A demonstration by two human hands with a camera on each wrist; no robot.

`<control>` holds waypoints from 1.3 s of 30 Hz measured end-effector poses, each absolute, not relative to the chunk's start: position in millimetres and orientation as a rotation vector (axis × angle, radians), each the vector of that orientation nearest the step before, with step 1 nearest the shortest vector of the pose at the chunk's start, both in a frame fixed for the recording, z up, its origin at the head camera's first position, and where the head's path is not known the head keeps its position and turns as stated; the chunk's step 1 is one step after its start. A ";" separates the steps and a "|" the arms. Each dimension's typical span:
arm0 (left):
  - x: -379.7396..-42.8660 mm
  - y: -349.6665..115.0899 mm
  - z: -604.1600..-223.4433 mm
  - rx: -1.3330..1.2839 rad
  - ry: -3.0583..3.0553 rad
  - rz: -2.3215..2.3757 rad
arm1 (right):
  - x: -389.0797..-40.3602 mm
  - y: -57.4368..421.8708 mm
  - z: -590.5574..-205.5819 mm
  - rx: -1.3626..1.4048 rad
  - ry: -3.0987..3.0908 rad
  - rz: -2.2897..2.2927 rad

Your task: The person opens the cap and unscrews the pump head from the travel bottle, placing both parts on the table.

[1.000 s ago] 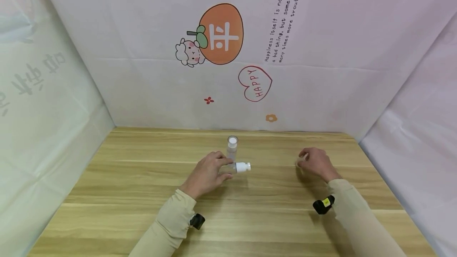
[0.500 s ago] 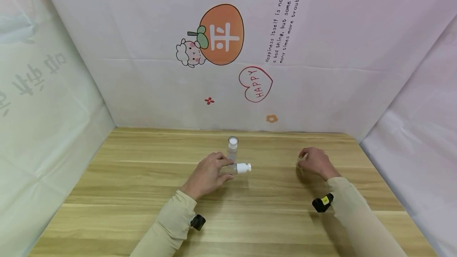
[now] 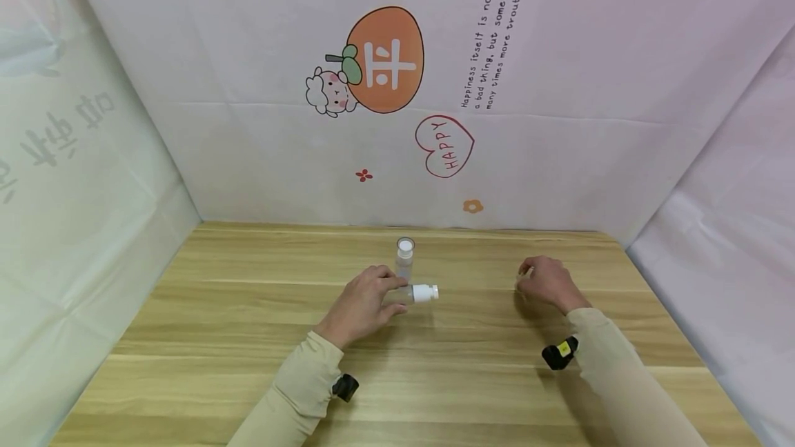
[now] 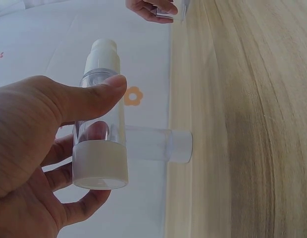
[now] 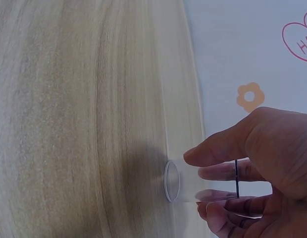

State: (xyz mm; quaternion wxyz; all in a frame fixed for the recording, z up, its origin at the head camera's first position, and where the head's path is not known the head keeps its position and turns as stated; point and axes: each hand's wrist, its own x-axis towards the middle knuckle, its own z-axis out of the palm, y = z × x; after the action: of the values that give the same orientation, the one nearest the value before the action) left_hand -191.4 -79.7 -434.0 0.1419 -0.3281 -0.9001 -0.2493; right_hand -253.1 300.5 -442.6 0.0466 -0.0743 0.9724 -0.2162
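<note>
While my left hand (image 3: 360, 305) holds a bottle (image 3: 425, 292) on its side above the desk (image 3: 186, 336), my right hand (image 3: 549, 285) grips a clear cap (image 5: 186, 181) well off to my right. The bottle's white pump points toward my right hand. From my left wrist I see my thumb lying across the clear body, my fingers bent behind it, and 1 fingertip showing through the plastic; the white base sits toward my palm.

A 2nd bottle (image 3: 404, 262) stands upright on the desk just beyond the 1st, its white base down. My left fingers hide its lower part from above, and I can't tell whether the 2 bottles touch.

On the right, my thumb and fingers pinch the cap from opposite sides, with its round end turned down to the desk. Whether that end touches the wood, I can't tell.

Behind it all hangs a white backdrop (image 3: 559, 157) printed with an orange fruit (image 3: 404, 92), a red heart (image 3: 444, 146) reading HAPPY and small flowers. My 2 beige sleeves (image 3: 298, 378) each carry a black device (image 3: 559, 354), the right with a yellow label.
</note>
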 end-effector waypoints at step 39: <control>-190.7 -79.0 -435.5 -0.926 -2.630 -0.719 | -248.8 301.6 -437.3 -0.239 3.010 -0.563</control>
State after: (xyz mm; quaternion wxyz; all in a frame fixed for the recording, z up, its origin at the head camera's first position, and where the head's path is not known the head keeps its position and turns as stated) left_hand -190.7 -79.0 -435.5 0.1309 -0.3188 -0.9055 -0.2475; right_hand -248.8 301.6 -437.3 0.0349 -0.0778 0.9794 -0.1830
